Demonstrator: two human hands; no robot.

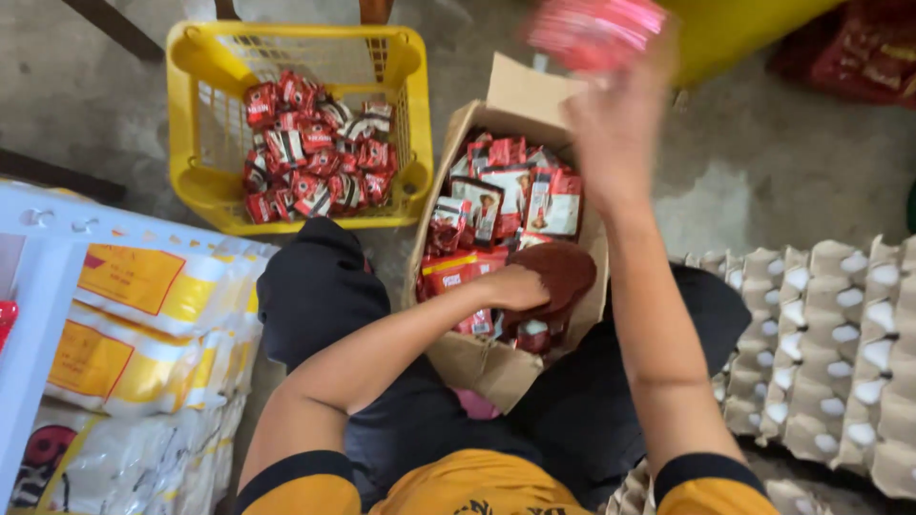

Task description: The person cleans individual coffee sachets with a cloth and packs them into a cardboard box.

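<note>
An open cardboard box [477,367] rests on my lap, filled with several red and white sachet packs [515,195]. My left hand [515,286] reaches into the box and lies on a dark reddish-brown packet [565,272]. My right hand [615,119] is raised above the box's far end and grips a blurred pink-red pack [596,29]. A yellow plastic basket [196,143] on the floor to the left holds several small red sachets [315,148].
Stacked grey egg trays [830,353] sit at my right. Bundles of white and yellow plastic-wrapped packs [143,362] lie at my left beside a pale blue-white frame [38,315]. A yellow container [735,29] and red packaged goods [859,52] stand at the top right on the concrete floor.
</note>
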